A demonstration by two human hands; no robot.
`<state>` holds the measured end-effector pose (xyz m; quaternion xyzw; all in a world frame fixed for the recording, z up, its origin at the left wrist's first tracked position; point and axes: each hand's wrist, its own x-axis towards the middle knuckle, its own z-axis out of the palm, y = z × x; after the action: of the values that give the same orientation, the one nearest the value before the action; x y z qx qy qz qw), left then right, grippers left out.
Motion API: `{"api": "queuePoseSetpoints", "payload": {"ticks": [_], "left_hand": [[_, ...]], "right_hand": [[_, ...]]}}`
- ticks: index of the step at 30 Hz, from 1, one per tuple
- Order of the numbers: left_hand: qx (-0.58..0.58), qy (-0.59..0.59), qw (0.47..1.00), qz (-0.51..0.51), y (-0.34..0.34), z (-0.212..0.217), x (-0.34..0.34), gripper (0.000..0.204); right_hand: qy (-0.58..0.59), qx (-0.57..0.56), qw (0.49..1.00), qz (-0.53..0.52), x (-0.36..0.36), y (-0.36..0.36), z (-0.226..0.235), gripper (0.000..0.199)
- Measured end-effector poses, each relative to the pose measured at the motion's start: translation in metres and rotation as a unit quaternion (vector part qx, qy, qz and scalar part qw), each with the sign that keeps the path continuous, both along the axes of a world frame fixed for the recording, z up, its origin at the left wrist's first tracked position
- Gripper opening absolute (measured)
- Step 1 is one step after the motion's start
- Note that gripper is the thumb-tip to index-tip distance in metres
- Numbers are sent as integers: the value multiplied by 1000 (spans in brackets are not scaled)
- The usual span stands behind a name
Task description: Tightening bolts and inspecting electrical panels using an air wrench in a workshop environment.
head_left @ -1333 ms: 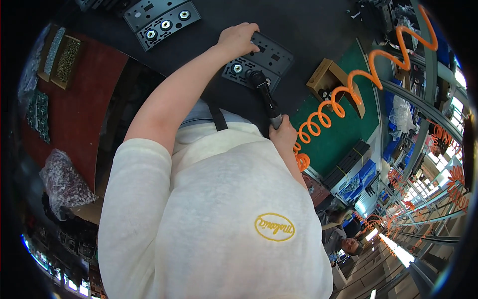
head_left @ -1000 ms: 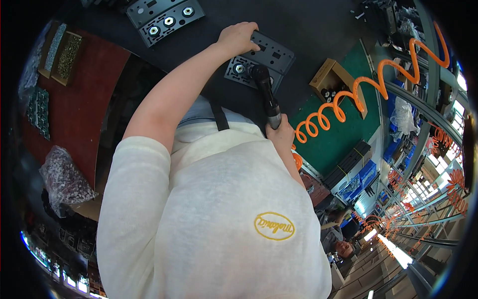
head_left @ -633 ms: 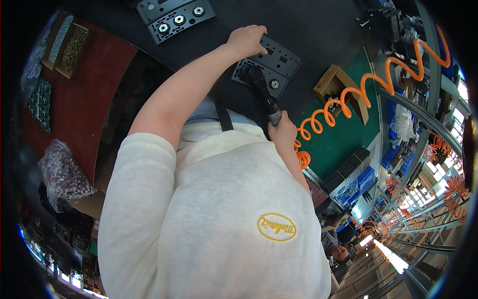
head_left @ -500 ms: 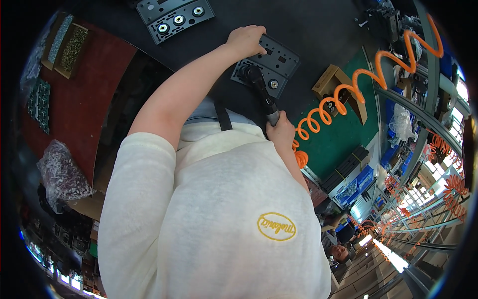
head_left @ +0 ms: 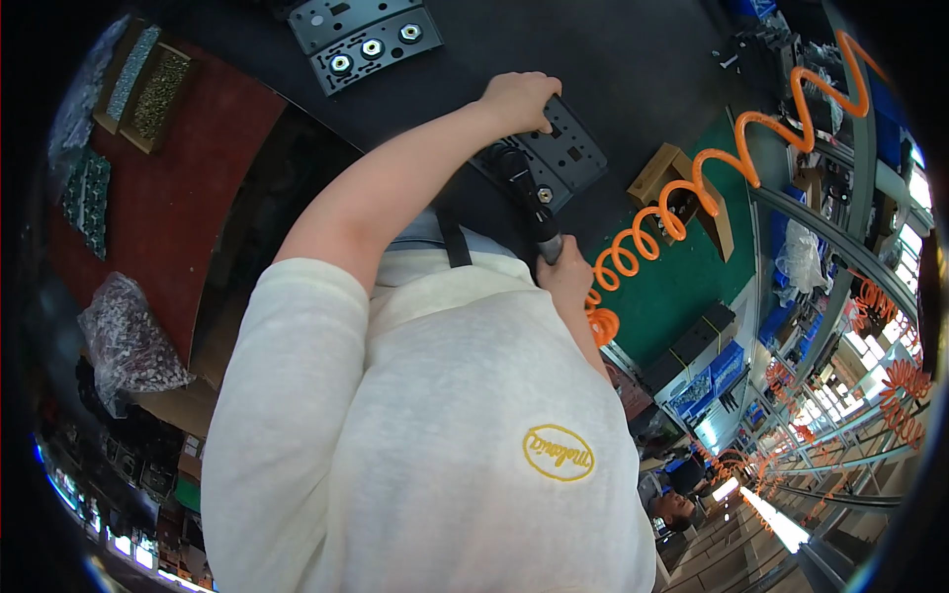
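My right hand point(head_left: 566, 275) is wrapped round the grey rear end of a black angle-head power wrench point(head_left: 526, 193). The wrench's round head rests over the near left part of a dark grey perforated metal bracket plate point(head_left: 573, 148). My left hand point(head_left: 524, 101) grips the far left edge of that plate, thumb over its top face. A bright hex nut point(head_left: 545, 195) shows on the plate to the right of the wrench head. What lies under the head is hidden.
A similar plate point(head_left: 371, 64) with three bright nuts lies on the black tabletop at far left. An orange coiled hose point(head_left: 647, 227) stretches along the right, past an open cardboard box point(head_left: 664, 173). Boxes of small hardware point(head_left: 158, 94) stand on a red surface at left.
The whole view has shifted slightly, moving plate, hands and wrench a little right and down in the picture. Both hands keep their grips, and the wrench head stays over the plate.
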<state>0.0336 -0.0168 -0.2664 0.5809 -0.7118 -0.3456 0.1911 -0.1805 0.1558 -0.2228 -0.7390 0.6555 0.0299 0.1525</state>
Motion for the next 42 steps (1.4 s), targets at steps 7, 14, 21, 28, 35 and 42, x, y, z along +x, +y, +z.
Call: {"api": "queuePoseSetpoints", "payload": {"ticks": [7,14,21,28,35,42], "left_hand": [[-79,22,989,124,-10,-4,43,53],[-300,-139,774,540,32,-7,192,56],[25,78,845,529,65,-41,217,48],[54,62,883,462,73,-31,216,46],[43,78,892,443,75,-28,218,41],[49,59,893,444,61,-20,222,34]], "right_hand": [[-97,-36,994,-32,-8,1,17,29],[-141,11,987,-81,25,-28,24,26],[-145,48,988,-22,85,-80,20,26],[-80,72,993,40,107,-104,7,26],[-14,74,994,82,123,-109,5,29],[28,48,994,91,125,-104,3,33]]}}
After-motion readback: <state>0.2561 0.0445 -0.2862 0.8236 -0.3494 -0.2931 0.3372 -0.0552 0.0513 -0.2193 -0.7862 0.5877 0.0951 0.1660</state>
